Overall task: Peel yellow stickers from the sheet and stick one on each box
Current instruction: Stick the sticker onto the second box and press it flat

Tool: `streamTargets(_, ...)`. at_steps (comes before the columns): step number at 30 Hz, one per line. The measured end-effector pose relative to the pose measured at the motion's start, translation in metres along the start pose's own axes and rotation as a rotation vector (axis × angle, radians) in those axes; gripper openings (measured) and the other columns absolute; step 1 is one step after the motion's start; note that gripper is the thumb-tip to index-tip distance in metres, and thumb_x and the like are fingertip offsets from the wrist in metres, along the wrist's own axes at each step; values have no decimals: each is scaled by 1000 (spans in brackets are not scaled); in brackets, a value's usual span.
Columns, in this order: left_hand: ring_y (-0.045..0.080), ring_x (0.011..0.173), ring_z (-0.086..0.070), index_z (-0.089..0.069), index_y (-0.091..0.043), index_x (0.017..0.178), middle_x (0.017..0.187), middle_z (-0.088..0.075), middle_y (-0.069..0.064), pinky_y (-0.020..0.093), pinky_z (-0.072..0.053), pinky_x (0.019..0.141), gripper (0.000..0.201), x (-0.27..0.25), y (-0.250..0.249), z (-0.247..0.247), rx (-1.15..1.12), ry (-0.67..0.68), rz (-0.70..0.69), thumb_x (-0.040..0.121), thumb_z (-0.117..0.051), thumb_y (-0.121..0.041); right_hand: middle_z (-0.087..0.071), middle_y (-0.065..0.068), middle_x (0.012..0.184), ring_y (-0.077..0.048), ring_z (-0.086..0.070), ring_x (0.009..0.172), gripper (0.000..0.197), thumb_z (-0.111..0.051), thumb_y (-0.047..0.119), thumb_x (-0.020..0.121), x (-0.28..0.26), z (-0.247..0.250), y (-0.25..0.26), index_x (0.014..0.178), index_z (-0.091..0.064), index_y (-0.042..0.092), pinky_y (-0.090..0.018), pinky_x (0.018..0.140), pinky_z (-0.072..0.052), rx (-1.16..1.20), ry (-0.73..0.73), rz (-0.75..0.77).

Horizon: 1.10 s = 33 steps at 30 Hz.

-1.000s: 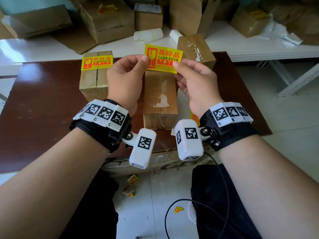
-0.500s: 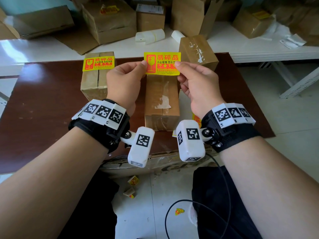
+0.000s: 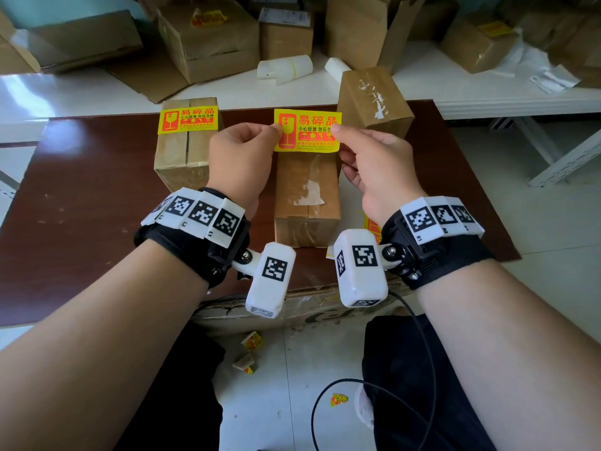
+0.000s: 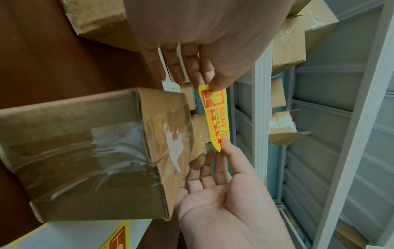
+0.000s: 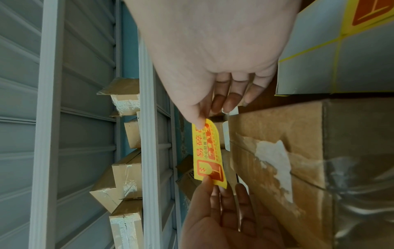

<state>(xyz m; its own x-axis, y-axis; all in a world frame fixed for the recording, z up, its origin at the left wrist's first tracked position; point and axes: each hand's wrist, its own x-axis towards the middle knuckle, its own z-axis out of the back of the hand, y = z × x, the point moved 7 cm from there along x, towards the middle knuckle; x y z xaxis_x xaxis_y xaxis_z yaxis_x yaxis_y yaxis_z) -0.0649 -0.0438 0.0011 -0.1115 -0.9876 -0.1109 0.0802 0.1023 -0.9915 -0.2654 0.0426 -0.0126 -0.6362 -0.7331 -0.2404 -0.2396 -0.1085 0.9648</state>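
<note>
A peeled yellow sticker (image 3: 307,130) with red print is stretched flat between both hands, just above the far end of the middle cardboard box (image 3: 305,190). My left hand (image 3: 276,130) pinches its left edge, and my right hand (image 3: 336,129) pinches its right edge. The wrist views show the sticker (image 4: 215,116) (image 5: 208,151) held clear of the box top (image 4: 166,134). The left box (image 3: 187,157) carries a yellow sticker (image 3: 188,119). The right box (image 3: 374,96) has none showing. The sticker sheet (image 3: 370,226) lies under my right wrist.
The boxes stand on a dark brown tabletop (image 3: 81,190). Behind it, a white surface (image 3: 81,89) holds several more cardboard boxes and a white paper roll (image 3: 286,68). Sticker scraps (image 3: 252,340) and a black cable (image 3: 357,385) lie on the floor near my legs.
The sticker was tilted and higher; both hands have levelled it and brought it down toward the far end of the middle box.
</note>
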Motion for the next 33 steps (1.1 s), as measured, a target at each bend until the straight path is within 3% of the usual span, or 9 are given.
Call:
streamTargets(3,2,77,-64,-74,-24,80,73,-67,-12,24,-56,79,20,0,0,0,0,-5,14,98,-75,-31,-79,1,92,-12,-70,89,15,-93,25,89,1,0,-1,88,-78,20,-28,81,-61,4,-2,-12)
streamTargets(6,1,76,-65,-75,-24,79,71,-68,-14,23,-58,78,20,-1,-1,0,-5,-3,36,97,-77,-32,-81,-1,102,-15,-75,103,17,-93,25,89,3,1,-2,88,-77,21,-34,88,-64,11,-14,-25)
streamTargets(10,8,77,-63,-76,-21,81,76,-66,-7,27,-59,80,19,1,0,2,-7,-9,49,95,-79,-33,-84,-4,113,-20,-76,115,22,-95,27,87,8,1,-6,98,-79,17,-39,95,-64,8,-6,-42)
streamTargets(15,12,79,-63,-76,-18,84,78,-65,-3,32,-62,86,17,0,3,2,-7,-13,84,93,-80,-31,-84,-7,117,-24,-77,118,41,-96,33,76,15,1,-14,110,-83,12,-47,98,-65,9,22,-74)
streamTargets(22,13,93,-69,-78,-17,88,82,-68,-4,45,-61,100,12,1,8,2,-11,-16,121,92,-81,-28,-83,-14,119,-31,-76,121,44,-96,30,73,18,1,-20,110,-82,10,-59,99,-64,25,35,-100)
streamTargets(27,15,79,-65,-78,-18,86,73,-64,-5,48,-64,96,13,6,13,3,14,-18,133,91,-81,-29,-83,-11,119,-30,-78,119,41,-96,25,80,19,2,-22,114,-81,8,-59,97,-65,22,34,-110)
streamTargets(33,17,90,-71,-81,-17,88,78,-70,-4,46,-63,97,13,8,18,3,15,-14,135,90,-82,-29,-83,-10,117,-30,-78,118,42,-97,25,78,22,4,-25,114,-81,10,-58,96,-66,11,24,-118)
